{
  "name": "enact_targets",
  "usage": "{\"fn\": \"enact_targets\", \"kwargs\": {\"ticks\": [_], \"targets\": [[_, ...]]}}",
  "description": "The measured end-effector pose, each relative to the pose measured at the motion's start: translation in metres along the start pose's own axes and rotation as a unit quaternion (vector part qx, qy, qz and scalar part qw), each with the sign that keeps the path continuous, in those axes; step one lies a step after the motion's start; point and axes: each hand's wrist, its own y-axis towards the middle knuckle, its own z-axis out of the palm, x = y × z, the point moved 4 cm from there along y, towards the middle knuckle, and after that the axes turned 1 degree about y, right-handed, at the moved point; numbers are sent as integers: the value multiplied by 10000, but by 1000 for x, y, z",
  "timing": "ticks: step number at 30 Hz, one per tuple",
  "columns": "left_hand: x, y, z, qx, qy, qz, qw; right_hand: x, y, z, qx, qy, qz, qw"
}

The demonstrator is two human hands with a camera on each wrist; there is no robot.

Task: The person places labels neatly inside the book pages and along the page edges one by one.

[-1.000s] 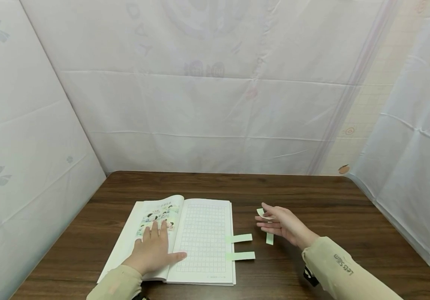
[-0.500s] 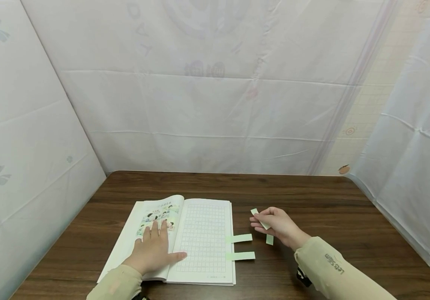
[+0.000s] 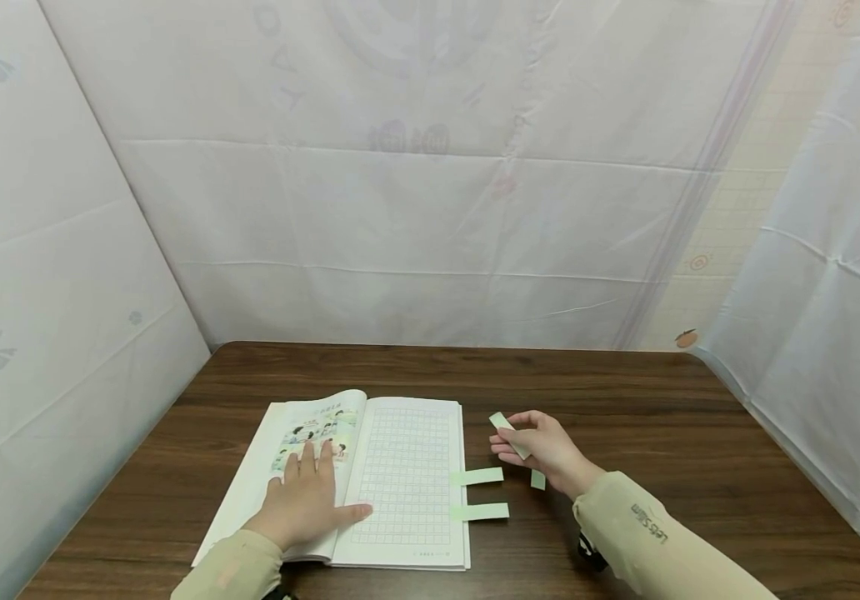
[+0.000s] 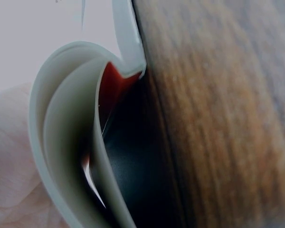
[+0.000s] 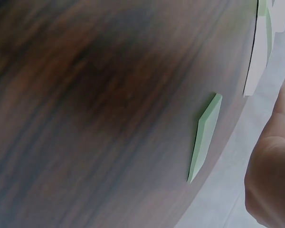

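An open book [image 3: 407, 467] lies on the table, with cartoon pictures on its left page and a printed grid on its right one. My left hand [image 3: 302, 504] rests on the left page, fingers spread and thumb across the fold. In the left wrist view the curled pages [image 4: 40, 118] stand beside part of the palm. Right of the book, my right hand [image 3: 546, 450] pinches a pale green sticky note strip [image 3: 508, 435] between thumb and fingers, above the table. Two more strips [image 3: 482, 512] stick out from the right page's edge.
Under my right hand a small green pad of sticky notes [image 5: 206, 135] lies on the dark wood table [image 3: 662, 417], partly hidden in the head view. White patterned cloth [image 3: 430, 208] hangs behind the table and at both sides.
My right hand has moved left toward the book with the strip, which now slants between thumb and fingers. The left hand stays put on the page.
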Motion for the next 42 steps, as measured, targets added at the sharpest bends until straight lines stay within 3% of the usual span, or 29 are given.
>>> {"fn": "enact_targets", "kwargs": {"ticks": [13,27,36,42], "targets": [[-1,-2,0,15,-22,1,10000,5,1,11,29,-368,-53,9993],[0,-2,1,38,-63,-39,10000,3,12,20,372,-846,49,9957],[1,-3,1,21,-36,-20,10000,5,19,30,518,-1744,123,9832],[0,-4,1,7,-63,-31,10000,6,22,37,618,-2011,212,9774]]}}
